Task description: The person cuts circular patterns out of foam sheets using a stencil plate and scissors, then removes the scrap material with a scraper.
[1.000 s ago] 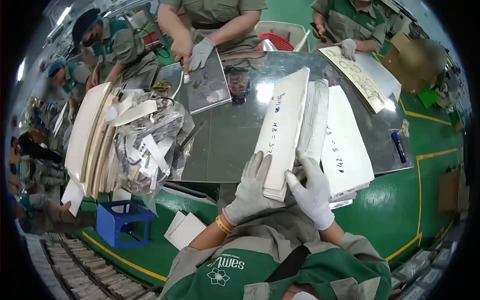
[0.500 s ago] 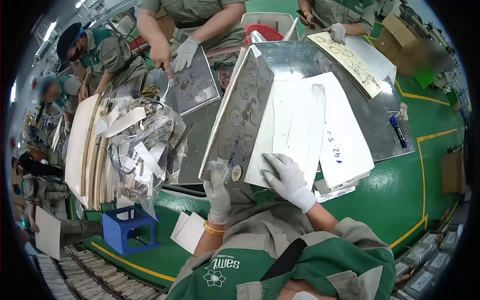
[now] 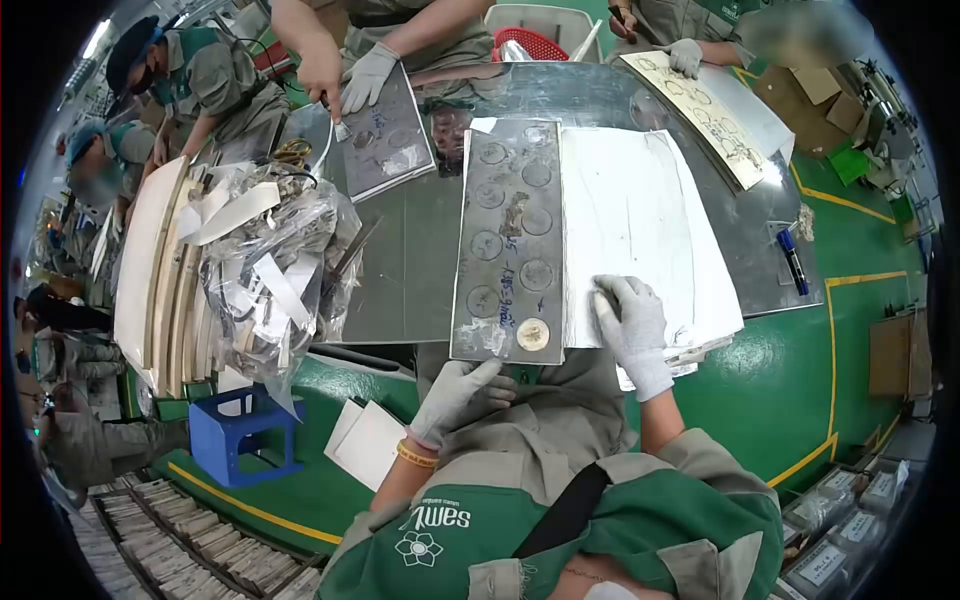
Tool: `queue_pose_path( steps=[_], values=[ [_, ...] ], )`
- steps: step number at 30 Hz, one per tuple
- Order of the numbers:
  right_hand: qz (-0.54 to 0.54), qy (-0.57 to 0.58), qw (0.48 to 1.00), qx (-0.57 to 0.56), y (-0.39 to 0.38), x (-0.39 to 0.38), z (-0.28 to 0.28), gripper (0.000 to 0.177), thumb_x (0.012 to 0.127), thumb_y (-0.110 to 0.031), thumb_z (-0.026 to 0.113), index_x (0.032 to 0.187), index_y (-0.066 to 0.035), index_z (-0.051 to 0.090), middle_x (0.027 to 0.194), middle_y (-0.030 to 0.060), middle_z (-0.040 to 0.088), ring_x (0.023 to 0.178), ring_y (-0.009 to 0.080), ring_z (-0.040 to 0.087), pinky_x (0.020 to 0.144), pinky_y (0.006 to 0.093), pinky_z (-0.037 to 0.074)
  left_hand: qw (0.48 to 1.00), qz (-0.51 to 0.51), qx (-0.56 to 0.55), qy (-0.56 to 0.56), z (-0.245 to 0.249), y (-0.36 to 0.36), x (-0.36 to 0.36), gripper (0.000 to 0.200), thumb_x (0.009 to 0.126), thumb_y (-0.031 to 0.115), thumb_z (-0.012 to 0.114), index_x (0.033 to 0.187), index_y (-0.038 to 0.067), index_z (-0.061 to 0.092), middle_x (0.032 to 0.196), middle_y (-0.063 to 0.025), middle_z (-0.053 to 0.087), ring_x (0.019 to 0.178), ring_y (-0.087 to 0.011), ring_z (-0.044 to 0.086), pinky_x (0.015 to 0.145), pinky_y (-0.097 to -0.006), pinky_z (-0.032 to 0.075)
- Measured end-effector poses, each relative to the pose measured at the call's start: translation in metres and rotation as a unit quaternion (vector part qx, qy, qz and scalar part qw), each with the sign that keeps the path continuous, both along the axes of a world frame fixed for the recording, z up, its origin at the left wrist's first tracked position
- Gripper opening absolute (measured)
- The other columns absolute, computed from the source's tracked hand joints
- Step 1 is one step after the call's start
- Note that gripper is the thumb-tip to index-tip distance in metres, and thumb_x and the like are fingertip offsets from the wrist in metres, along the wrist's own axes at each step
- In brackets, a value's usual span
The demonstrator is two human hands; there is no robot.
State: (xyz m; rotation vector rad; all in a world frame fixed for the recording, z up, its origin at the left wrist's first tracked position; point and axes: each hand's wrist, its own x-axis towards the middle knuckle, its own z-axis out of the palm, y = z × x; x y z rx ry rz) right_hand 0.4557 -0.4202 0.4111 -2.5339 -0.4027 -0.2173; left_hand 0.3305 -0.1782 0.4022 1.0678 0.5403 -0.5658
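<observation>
A grey sheet with round cut-outs and blue writing lies flat on the steel table, its near end holding one pale disc. Right of it sits a stack of white sheets. My right hand, gloved, presses on the near edge of that white stack. My left hand, also gloved, hangs just below the table's front edge under the grey sheet, fingers loosely spread, holding nothing.
A clear bag of white strips and upright boards stand at the left. Other people work across the table on a grey sheet and a printed board. A blue pen lies at right; a blue stool stands below.
The grey sheet, lifted and tilted half a second ago, now lies flat left of the white stack. My left hand has let it go and dropped below the table edge.
</observation>
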Motion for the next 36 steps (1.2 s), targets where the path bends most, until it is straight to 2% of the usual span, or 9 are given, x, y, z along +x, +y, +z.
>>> queue_pose_path(
  steps=[8, 14, 15, 16, 20, 25, 30, 32, 36],
  values=[
    [0.133, -0.066, 0.989, 0.007, 0.063, 0.024, 0.019, 0.043, 0.087, -0.028, 0.063, 0.127, -0.014, 0.057, 0.127, 0.0136, 0.055, 0.118, 0.0337, 0.05, 0.098, 0.042, 0.041, 0.94, -0.133, 0.286, -0.128, 0.012, -0.002, -0.002, 0.034, 0.091, 0.028, 0.063, 0.092, -0.007, 0.067, 0.078, -0.0108, 0.069, 0.072, -0.0133, 0.066, 0.068, -0.0262, 0.052],
    [0.164, -0.11, 0.976, -0.095, 0.097, 0.043, -0.005, 0.048, 0.089, -0.036, 0.058, 0.133, -0.016, 0.054, 0.14, 0.0109, 0.048, 0.127, 0.0348, 0.043, 0.102, 0.049, 0.033, 0.976, 0.029, 0.178, -0.125, 0.03, 0.018, -0.014, 0.019, 0.092, 0.015, 0.06, 0.094, -0.003, 0.067, 0.08, -0.0057, 0.069, 0.074, -0.009, 0.063, 0.068, -0.0255, 0.05],
    [0.159, -0.098, 0.98, -0.076, 0.098, 0.045, -0.01, 0.048, 0.089, -0.036, 0.059, 0.133, -0.018, 0.055, 0.142, 0.0093, 0.048, 0.127, 0.0348, 0.043, 0.103, 0.0504, 0.031, 0.888, 0.106, 0.371, -0.251, 0.022, 0.042, -0.007, 0.019, 0.092, 0.013, 0.06, 0.099, -0.003, 0.066, 0.085, -0.0064, 0.069, 0.078, -0.0095, 0.064, 0.071, -0.0259, 0.05],
    [0.157, -0.097, 0.98, -0.072, 0.099, 0.046, -0.011, 0.047, 0.089, -0.035, 0.059, 0.133, -0.019, 0.055, 0.141, 0.0088, 0.049, 0.127, 0.0345, 0.043, 0.104, 0.0499, 0.031, 0.879, 0.178, 0.364, -0.252, 0.015, 0.054, 0.003, 0.021, 0.091, 0.013, 0.061, 0.104, -0.003, 0.066, 0.087, -0.0084, 0.07, 0.081, -0.012, 0.065, 0.074, -0.0268, 0.05],
    [0.16, -0.094, 0.981, -0.049, 0.097, 0.044, -0.007, 0.042, 0.089, -0.029, 0.061, 0.13, -0.02, 0.058, 0.138, 0.0078, 0.052, 0.125, 0.0336, 0.045, 0.105, 0.0462, 0.032, 0.575, 0.13, 0.742, -0.32, -0.013, 0.118, 0.056, 0.038, 0.089, 0.019, 0.06, 0.124, 0.005, 0.053, 0.122, -0.0168, 0.059, 0.098, -0.0384, 0.062, 0.085, -0.0432, 0.051],
    [0.157, -0.051, 0.986, -0.013, 0.076, 0.043, 0.004, 0.032, 0.089, -0.023, 0.06, 0.12, -0.018, 0.065, 0.132, 0.0066, 0.057, 0.122, 0.0324, 0.048, 0.105, 0.0426, 0.034, 0.495, -0.017, 0.862, -0.109, -0.015, 0.15, 0.113, 0.026, 0.089, 0.022, 0.059, 0.108, 0.004, 0.053, 0.096, -0.0163, 0.057, 0.08, -0.0333, 0.067, 0.064, -0.0432, 0.056],
    [0.14, 0.037, 0.987, 0.072, 0.06, 0.049, 0.015, 0.026, 0.089, -0.017, 0.059, 0.113, -0.011, 0.068, 0.126, 0.0095, 0.061, 0.116, 0.03, 0.055, 0.101, 0.0379, 0.041, 0.617, -0.035, 0.78, -0.101, -0.003, 0.161, 0.122, 0.034, 0.085, 0.029, 0.065, 0.104, 0.003, 0.057, 0.103, -0.0204, 0.064, 0.091, -0.0399, 0.065, 0.08, -0.0475, 0.051],
    [0.079, 0.014, 0.966, 0.246, 0.066, 0.041, 0.023, 0.023, 0.089, -0.007, 0.057, 0.109, -0.001, 0.067, 0.118, 0.016, 0.063, 0.111, 0.0263, 0.06, 0.096, 0.0334, 0.045, 0.666, -0.022, 0.738, -0.107, 0.004, 0.155, 0.122, 0.033, 0.082, 0.031, 0.067, 0.098, 0.004, 0.059, 0.094, -0.0189, 0.067, 0.09, -0.0378, 0.064, 0.08, -0.0474, 0.05],
    [0.096, 0.001, 0.949, 0.3, 0.075, 0.032, 0.034, 0.024, 0.089, -0.007, 0.058, 0.111, 0.0, 0.065, 0.112, 0.0156, 0.064, 0.106, 0.0254, 0.062, 0.092, 0.0318, 0.047, 0.741, -0.009, 0.63, -0.232, 0.019, 0.124, 0.116, 0.026, 0.085, 0.022, 0.066, 0.101, 0.002, 0.061, 0.086, -0.0142, 0.068, 0.079, -0.0266, 0.066, 0.072, -0.0362, 0.05]
  ],
)
